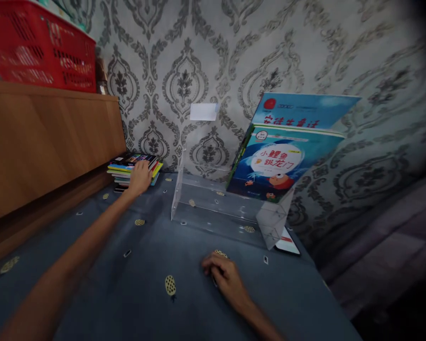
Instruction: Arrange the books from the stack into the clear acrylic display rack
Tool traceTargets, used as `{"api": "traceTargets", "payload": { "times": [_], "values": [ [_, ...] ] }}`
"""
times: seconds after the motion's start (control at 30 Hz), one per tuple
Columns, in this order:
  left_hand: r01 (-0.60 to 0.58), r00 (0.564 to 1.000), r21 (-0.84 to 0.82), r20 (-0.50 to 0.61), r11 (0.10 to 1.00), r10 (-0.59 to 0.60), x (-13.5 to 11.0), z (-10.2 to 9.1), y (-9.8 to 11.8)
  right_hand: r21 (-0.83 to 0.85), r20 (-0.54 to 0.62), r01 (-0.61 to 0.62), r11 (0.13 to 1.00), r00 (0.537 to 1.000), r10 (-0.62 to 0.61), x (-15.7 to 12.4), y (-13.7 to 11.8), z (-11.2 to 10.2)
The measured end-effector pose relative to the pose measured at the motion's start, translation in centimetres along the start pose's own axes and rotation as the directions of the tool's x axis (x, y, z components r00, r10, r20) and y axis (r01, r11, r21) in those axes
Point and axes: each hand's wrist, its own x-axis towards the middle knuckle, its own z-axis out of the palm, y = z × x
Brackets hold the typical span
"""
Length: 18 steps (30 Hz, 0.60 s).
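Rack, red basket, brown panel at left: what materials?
Rack: clear, glossy plastic, likely acrylic; the cloth shows through and edges catch light. Red basket: probably molded plastic; uniform color, slotted walls. Brown panel: wood or wood-look laminate, fairly smooth; grain streaks show, but the core can't be told.

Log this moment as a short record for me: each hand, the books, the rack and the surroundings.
left hand: on the stack of books; grip unclear
right hand: fingers curled, at the dark blue pineapple-print surface; no held object visible
clear rack: right of the stack; picture books lean at its right end
flat device: partly hidden behind the rack's right end
red basket: atop the wooden cabinet, at left
backdrop: patterned wall
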Motion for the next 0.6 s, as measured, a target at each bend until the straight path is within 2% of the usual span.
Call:
{"api": "traceTargets", "payload": {
  "times": [0.13,0.27,0.4,0.6],
  "values": [
    [0.036,0.986,0.165,0.152,0.986,-0.061,3.1,1.2,-2.1,0.0,-0.018,-0.019,1.0,1.0,0.019,0.0,0.5,-0.3],
    [0.003,0.961,0.221,0.268,0.975,-0.063,4.3,1.6,-2.9,-0.021,-0.016,-0.011,1.0,1.0,0.01,0.0,0.4,-0.3],
    [-0.074,0.958,0.259,0.285,0.963,-0.004,4.1,0.9,-3.6,-0.012,-0.003,-0.007,1.0,1.0,0.007,0.0,0.3,-0.3],
    [-0.212,0.936,0.298,0.335,0.931,0.106,2.8,-1.1,-6.1,0.001,0.021,-0.019,1.0,1.0,0.019,0.0,0.1,-0.5]
  ]
}}
